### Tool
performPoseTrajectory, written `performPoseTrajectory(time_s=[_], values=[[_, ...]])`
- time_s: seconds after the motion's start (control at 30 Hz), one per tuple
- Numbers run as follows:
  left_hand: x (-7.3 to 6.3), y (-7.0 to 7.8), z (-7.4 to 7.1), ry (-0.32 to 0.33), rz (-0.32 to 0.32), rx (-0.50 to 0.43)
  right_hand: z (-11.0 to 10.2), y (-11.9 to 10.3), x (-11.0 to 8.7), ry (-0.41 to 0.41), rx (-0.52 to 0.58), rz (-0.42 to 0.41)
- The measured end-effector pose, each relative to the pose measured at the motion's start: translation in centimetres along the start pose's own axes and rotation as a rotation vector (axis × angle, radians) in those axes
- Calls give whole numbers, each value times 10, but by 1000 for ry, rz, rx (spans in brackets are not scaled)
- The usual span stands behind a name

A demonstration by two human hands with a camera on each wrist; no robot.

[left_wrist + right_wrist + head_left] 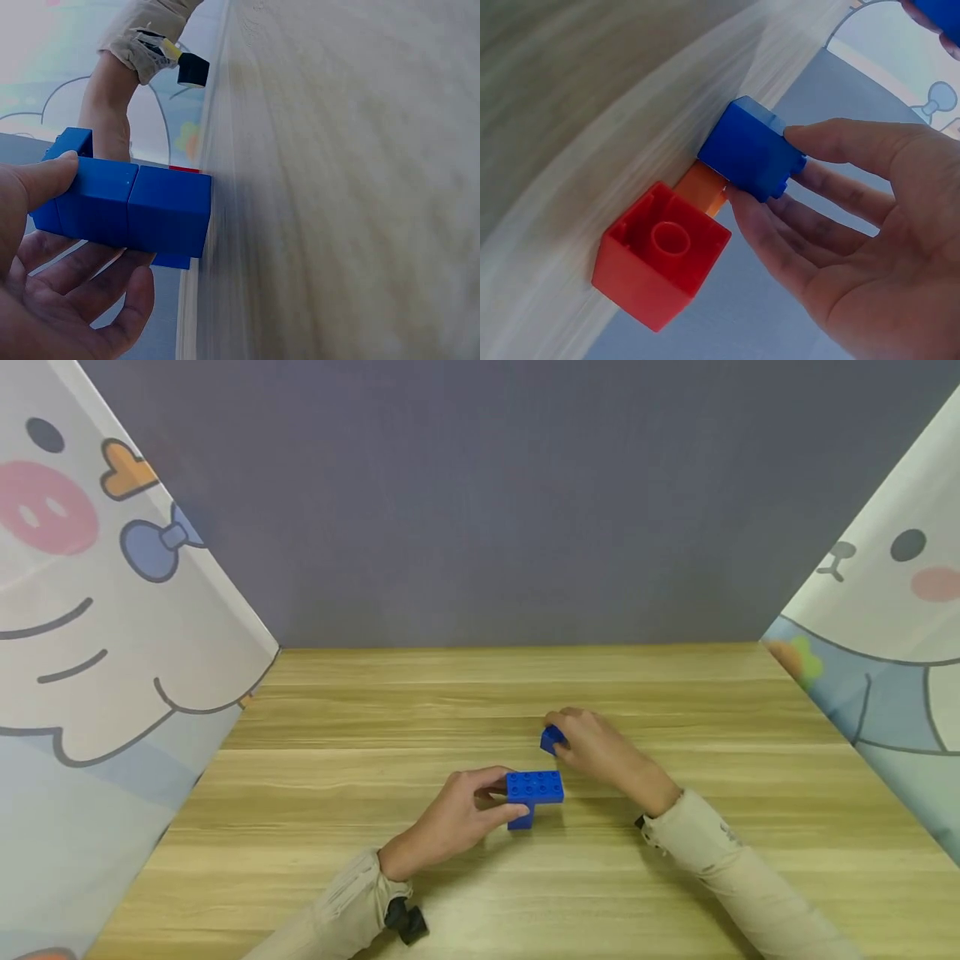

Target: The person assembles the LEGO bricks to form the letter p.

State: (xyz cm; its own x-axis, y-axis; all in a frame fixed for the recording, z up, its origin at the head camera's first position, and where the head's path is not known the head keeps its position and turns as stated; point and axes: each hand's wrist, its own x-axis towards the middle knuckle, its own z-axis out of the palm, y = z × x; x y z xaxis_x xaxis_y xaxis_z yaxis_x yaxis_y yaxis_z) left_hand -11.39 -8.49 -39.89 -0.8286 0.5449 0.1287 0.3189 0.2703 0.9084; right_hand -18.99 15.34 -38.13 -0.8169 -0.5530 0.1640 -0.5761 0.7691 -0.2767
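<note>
My left hand [450, 818] grips a stack of blue toy building bricks [535, 787] between thumb and fingers. A long studded brick lies across the top of this stack, overhanging to the right. In the left wrist view my thumb presses the near face of the stack [101, 191], and its foot is close to the tabletop. Farther back, my right hand [600, 752] pinches a small blue brick [750, 146] low at the table. Its studs point toward the palm in the right wrist view.
Beside the small blue brick, the right wrist view shows an orange brick [700, 186] and a red brick [649, 274] with its hollow underside exposed. The wooden table [360, 718] meets a grey panel [517, 510] at the back. Cartoon-printed sheets [172, 635] flank both sides.
</note>
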Motion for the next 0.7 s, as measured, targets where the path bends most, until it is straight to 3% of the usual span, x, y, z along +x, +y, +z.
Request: performPoseTrajectory(time_s=[0.37, 0.7], values=[[-1, -1, -1, 12, -3, -5, -3, -2, 2, 35, 46, -37], [-1, -1, -1, 7, -5, -16, -14, -5, -2, 40, 51, -19]])
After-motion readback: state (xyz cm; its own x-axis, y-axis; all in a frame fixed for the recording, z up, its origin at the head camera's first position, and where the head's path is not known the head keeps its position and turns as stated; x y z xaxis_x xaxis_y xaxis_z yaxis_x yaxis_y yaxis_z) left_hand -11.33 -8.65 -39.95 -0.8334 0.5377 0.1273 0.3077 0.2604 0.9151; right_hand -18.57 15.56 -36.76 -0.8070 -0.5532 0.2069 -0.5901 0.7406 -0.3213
